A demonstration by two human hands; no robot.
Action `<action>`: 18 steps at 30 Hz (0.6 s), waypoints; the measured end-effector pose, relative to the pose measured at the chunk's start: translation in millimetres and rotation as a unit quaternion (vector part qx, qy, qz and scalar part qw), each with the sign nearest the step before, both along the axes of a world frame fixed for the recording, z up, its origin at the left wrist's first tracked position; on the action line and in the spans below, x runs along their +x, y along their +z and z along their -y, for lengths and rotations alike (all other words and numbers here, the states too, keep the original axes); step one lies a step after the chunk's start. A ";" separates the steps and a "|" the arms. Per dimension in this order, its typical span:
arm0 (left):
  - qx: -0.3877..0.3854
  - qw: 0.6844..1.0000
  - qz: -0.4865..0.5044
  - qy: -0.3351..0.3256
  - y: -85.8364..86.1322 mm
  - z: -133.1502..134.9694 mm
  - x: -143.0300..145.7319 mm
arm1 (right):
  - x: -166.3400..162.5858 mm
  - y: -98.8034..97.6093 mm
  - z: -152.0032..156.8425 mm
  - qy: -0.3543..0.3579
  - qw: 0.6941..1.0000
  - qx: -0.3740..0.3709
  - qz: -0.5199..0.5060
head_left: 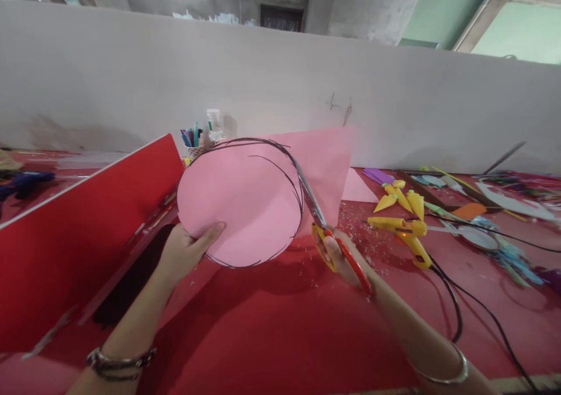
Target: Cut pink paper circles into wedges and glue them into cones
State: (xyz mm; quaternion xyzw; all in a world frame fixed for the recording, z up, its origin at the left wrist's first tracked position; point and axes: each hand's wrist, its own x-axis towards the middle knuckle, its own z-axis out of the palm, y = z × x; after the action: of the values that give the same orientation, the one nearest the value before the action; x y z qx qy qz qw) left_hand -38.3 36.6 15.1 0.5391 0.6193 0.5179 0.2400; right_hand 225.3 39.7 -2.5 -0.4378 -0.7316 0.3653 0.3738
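My left hand (188,249) pinches the lower left edge of a sheet of pink paper (241,208), its thumb on top. A round outline in black marker runs around the sheet, with doubled strokes at the top and right. Along the left and bottom the paper ends near that line; at the upper right a wide flap still hangs on behind. In my right hand (335,249) are scissors (313,202) with red and yellow handles. Their blades point up and left, lying along the circle's right edge at the paper.
A red board (87,237) leans at the left, a black case (131,278) beside it. Right of the scissors lie a yellow glue gun (403,231) with its cord, yellow paper cones (397,196) and scraps. A pen cup (195,146) stands by the grey partition (131,73).
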 end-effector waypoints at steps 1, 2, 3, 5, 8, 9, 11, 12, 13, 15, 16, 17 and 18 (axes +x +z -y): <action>-0.002 1.000 0.000 0.000 0.1 0.1 0.1 | -0.6 0.5 0.4 -0.004 1.000 -0.002 0.001; -0.003 1.000 0.000 0.000 0.5 0.2 0.3 | -1.1 1.3 0.8 -0.007 1.000 -0.003 0.005; -0.003 1.000 0.002 0.002 1.0 0.2 0.6 | -1.4 2.1 1.2 -0.008 1.000 -0.002 0.009; -0.003 1.000 0.013 0.005 2.5 0.2 1.3 | -1.5 3.5 1.9 -0.012 1.000 0.004 0.013; -0.012 0.999 0.029 0.008 3.9 -0.4 1.8 | -0.9 3.7 2.3 -0.018 1.000 0.005 0.013; -0.015 0.999 0.029 0.011 4.0 -0.7 1.5 | -0.7 3.4 2.1 -0.018 1.000 0.005 0.013; -0.015 0.999 0.028 0.019 4.0 -1.2 0.5 | -0.2 2.8 1.4 -0.016 1.000 0.009 0.015; -0.012 0.999 0.029 0.023 4.0 -1.4 -0.2 | 0.0 2.7 1.0 -0.014 1.000 0.013 0.015; -0.010 0.999 0.029 0.027 4.1 -1.6 -0.9 | 0.1 2.8 0.6 -0.012 1.000 0.015 0.016; -0.006 0.999 0.030 0.039 4.5 -2.1 -2.0 | 0.1 3.5 -0.2 -0.011 1.000 0.023 0.018; -0.003 0.999 0.028 0.045 4.6 -2.5 -2.3 | 0.1 3.9 -0.6 -0.009 0.999 0.027 0.021; 0.002 0.998 0.027 0.052 4.8 -2.9 -2.4 | 0.2 4.2 -1.0 -0.008 0.999 0.032 0.026; 0.009 0.998 0.026 0.057 4.7 -3.4 -2.2 | 0.4 4.3 -1.4 -0.005 0.999 0.037 0.030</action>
State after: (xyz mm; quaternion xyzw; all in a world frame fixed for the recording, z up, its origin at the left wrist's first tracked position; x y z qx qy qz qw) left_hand -40.4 40.1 19.9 0.4914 0.6377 0.5502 0.2216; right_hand 225.6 41.0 1.8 -0.4384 -0.7530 0.3229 0.3694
